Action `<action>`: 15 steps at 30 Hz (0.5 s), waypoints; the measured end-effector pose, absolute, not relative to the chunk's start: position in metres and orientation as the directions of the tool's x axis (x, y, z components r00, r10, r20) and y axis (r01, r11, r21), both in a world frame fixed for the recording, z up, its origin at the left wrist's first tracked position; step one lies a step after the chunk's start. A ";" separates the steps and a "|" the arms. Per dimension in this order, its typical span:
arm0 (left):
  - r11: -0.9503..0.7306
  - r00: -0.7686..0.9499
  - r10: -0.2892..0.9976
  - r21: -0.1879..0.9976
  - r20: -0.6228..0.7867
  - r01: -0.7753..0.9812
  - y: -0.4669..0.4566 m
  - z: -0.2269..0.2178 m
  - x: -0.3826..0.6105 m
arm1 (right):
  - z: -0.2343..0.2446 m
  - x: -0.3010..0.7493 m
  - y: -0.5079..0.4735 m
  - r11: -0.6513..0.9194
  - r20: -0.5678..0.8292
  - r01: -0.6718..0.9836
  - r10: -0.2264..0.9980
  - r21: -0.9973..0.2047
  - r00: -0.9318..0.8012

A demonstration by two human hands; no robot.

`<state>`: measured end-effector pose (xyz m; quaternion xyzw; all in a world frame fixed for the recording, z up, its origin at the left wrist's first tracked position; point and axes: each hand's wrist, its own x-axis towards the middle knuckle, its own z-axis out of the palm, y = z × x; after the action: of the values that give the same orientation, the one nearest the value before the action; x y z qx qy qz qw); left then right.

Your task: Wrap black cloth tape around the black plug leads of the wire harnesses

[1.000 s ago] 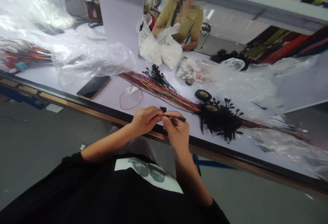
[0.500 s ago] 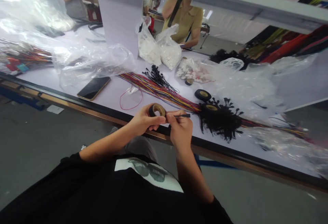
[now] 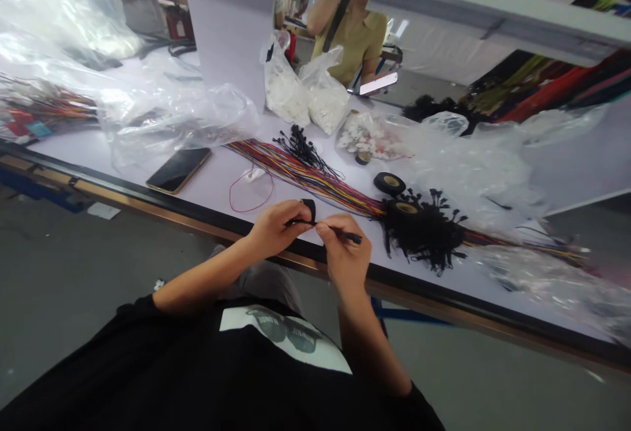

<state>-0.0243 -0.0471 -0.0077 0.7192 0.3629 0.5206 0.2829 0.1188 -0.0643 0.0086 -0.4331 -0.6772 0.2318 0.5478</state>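
Note:
In front of my body, at the table's near edge, my left hand point(image 3: 275, 228) is closed around a roll of black tape point(image 3: 309, 208). The roll stands edge-on, partly hidden by my fingers. My right hand point(image 3: 346, 255) pinches a thin black cable with a connector point(image 3: 353, 238), whose end points to the right. The cable spans the small gap between my two hands. To the right lies a heap of black connectors point(image 3: 424, 237) joined to a bundle of coloured wires point(image 3: 305, 178).
Two more tape rolls point(image 3: 389, 183) lie by the heap. A phone point(image 3: 178, 170) is at the left, near a loop of red wire point(image 3: 231, 198). Clear plastic bags point(image 3: 323, 99) stand at the back. Across the table, a person in a yellow shirt point(image 3: 367, 40) holds a phone point(image 3: 378, 83).
My left hand has turned the tape roll from showing its open core to edge-on. The connector in my right hand now tilts downward. The person opposite has a lit phone in view.

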 end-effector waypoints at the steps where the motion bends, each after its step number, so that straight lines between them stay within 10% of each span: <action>1: -0.596 0.167 0.803 0.770 0.572 0.227 -0.048 -0.009 -0.022 | 0.005 0.117 -0.065 0.478 0.494 0.321 0.869 -0.817 -0.035; 9: -0.320 0.048 0.943 0.938 0.329 -0.136 -0.057 -0.004 -0.015 | 0.007 0.116 -0.061 0.525 0.577 0.412 0.816 -0.745 0.005; 15: -0.042 0.312 0.940 0.953 0.140 -0.301 -0.045 0.000 -0.022 | 0.008 0.120 -0.058 0.379 0.391 0.258 0.920 -0.889 -0.004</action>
<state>-0.0222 -0.0452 0.0003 0.5205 0.3067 0.4999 0.6206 0.1195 -0.0580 0.0080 -0.4627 -0.6368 0.3107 0.5328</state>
